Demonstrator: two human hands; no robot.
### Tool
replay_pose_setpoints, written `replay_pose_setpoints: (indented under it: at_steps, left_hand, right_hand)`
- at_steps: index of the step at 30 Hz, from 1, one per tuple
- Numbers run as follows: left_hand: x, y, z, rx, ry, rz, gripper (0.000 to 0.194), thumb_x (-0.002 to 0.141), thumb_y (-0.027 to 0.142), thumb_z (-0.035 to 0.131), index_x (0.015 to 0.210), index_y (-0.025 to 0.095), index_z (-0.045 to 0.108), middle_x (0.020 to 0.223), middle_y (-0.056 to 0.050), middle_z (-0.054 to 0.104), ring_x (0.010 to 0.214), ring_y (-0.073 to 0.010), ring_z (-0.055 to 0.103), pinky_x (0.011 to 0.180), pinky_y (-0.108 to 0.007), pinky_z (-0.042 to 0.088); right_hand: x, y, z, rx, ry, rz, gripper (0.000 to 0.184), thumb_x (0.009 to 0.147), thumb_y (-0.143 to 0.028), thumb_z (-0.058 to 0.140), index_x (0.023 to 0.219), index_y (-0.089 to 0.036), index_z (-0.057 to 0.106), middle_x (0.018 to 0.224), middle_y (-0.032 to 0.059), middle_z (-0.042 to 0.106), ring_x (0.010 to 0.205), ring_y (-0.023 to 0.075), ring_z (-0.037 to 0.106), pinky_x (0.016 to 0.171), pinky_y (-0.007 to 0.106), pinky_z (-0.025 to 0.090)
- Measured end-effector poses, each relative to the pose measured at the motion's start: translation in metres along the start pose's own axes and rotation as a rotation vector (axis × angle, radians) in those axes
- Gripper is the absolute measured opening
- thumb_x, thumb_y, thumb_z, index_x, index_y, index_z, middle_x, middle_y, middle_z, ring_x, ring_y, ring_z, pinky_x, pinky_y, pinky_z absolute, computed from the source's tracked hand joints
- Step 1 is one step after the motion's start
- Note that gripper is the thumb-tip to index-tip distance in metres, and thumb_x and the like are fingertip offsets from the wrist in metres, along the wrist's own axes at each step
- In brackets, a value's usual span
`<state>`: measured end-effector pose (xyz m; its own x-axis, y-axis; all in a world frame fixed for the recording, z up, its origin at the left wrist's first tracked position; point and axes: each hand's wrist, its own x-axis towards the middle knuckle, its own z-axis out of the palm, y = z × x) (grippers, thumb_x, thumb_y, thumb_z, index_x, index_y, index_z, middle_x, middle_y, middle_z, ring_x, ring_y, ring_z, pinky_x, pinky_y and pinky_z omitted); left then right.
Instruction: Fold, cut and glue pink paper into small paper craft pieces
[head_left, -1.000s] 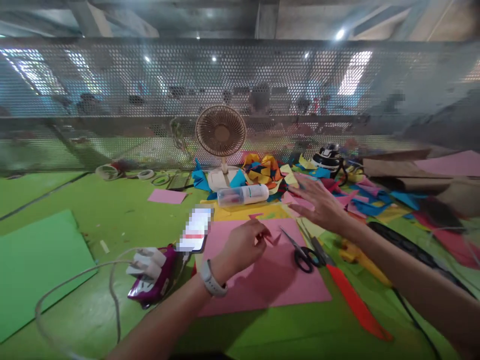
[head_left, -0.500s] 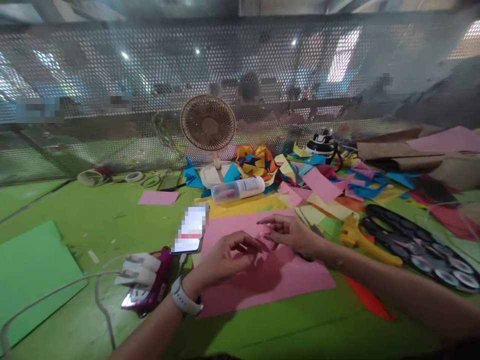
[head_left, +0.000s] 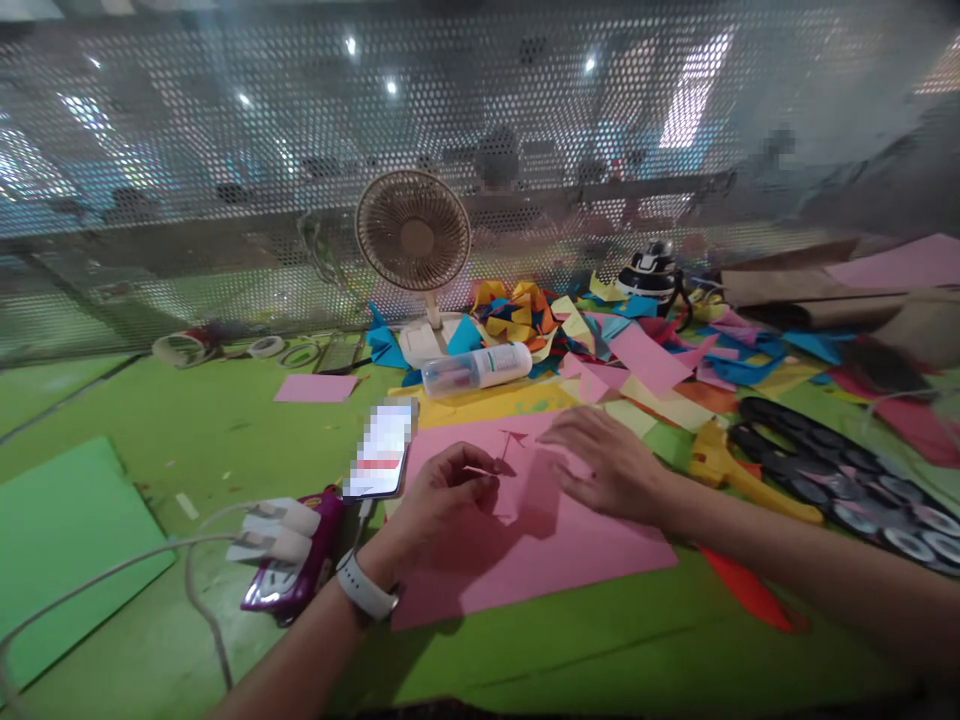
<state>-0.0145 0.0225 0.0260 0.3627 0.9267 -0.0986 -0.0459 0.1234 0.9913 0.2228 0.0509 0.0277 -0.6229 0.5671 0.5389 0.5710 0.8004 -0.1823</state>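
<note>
My left hand (head_left: pixel 435 505), with a pale watch strap at the wrist, is pinched on a small piece of pink paper (head_left: pixel 507 462), largely lost against the same-coloured sheet. Beneath both hands lies a large pink paper sheet (head_left: pixel 480 570). A tiny darker pink triangular scrap (head_left: pixel 514 438) shows just beyond the left fingertips. Over the sheet's right side, my right hand (head_left: pixel 611 465) has its fingers spread, apart from the left hand and with nothing visible in them. The black-handled scissors are hidden behind the right hand. An orange-red cutter handle (head_left: pixel 746 590) pokes out below the right forearm.
A phone (head_left: pixel 381 450) on a cable lies left of the sheet, near a purple power strip (head_left: pixel 289 560) with white plugs. Behind are a bottle (head_left: pixel 480 368), a fan (head_left: pixel 414 235) and heaped paper scraps (head_left: pixel 517 315). A yellow tool (head_left: pixel 750 480) and black tray (head_left: pixel 847 480) sit right.
My right hand came back from the scrap heap to the sheet, met the left hand at the small pink paper, then moved slightly right, away from it. The view has tilted down.
</note>
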Motion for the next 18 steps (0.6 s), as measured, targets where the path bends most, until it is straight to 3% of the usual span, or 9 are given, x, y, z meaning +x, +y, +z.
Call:
replay_pose_setpoints:
  at_steps: [3, 9, 12, 15, 18]
  left_hand:
    - [-0.001, -0.002, 0.003, 0.019, 0.036, -0.012, 0.017, 0.077, 0.022, 0.065, 0.088, 0.014, 0.055, 0.082, -0.003, 0.062, 0.059, -0.0078, 0.052, 0.059, -0.024, 0.046]
    - [-0.006, -0.007, 0.012, 0.11, 0.044, -0.033, 0.015, 0.077, 0.02, 0.062, 0.087, 0.015, 0.053, 0.078, -0.001, 0.063, 0.065, -0.0108, 0.057, 0.062, -0.026, 0.049]
    - [-0.012, -0.007, 0.014, 0.45, 0.044, 0.052, 0.01, 0.079, 0.016, 0.056, 0.089, 0.016, 0.058, 0.083, -0.003, 0.064, 0.069, -0.0133, 0.059, 0.063, -0.027, 0.049]
    - [-0.016, -0.007, 0.012, 0.863, -0.001, 0.233, 0.029, 0.077, 0.009, 0.052, 0.1, 0.02, 0.064, 0.097, -0.005, 0.064, 0.084, -0.0175, 0.06, 0.074, -0.031, 0.049]
    - [-0.017, -0.007, 0.01, 1.063, -0.128, 0.357, 0.039, 0.077, 0.007, 0.05, 0.111, 0.023, 0.063, 0.11, -0.006, 0.063, 0.101, -0.0209, 0.055, 0.089, -0.037, 0.045]
  right_hand:
    - [-0.004, -0.007, 0.004, -0.2, -0.12, -0.189, 0.023, 0.085, -0.017, 0.05, 0.108, -0.018, 0.057, 0.093, 0.009, 0.06, 0.081, 0.0223, 0.052, 0.068, 0.037, 0.041]
    - [-0.009, -0.007, 0.016, -0.252, -0.132, -0.243, 0.022, 0.088, -0.009, 0.044, 0.099, -0.018, 0.06, 0.094, 0.0076, 0.06, 0.079, 0.0192, 0.05, 0.067, 0.033, 0.04]
    - [-0.01, -0.003, 0.018, -0.2, -0.155, -0.259, 0.024, 0.087, -0.006, 0.044, 0.096, -0.018, 0.062, 0.095, 0.0072, 0.06, 0.08, 0.0186, 0.051, 0.067, 0.031, 0.041]
    - [-0.013, 0.003, 0.023, -0.113, -0.191, -0.248, 0.024, 0.086, -0.006, 0.045, 0.096, -0.019, 0.063, 0.097, 0.0067, 0.061, 0.082, 0.0181, 0.052, 0.067, 0.03, 0.042]
    - [-0.014, 0.008, 0.027, -0.029, -0.219, -0.218, 0.022, 0.088, -0.01, 0.047, 0.096, -0.021, 0.064, 0.097, 0.0063, 0.061, 0.084, 0.0178, 0.053, 0.068, 0.03, 0.044]
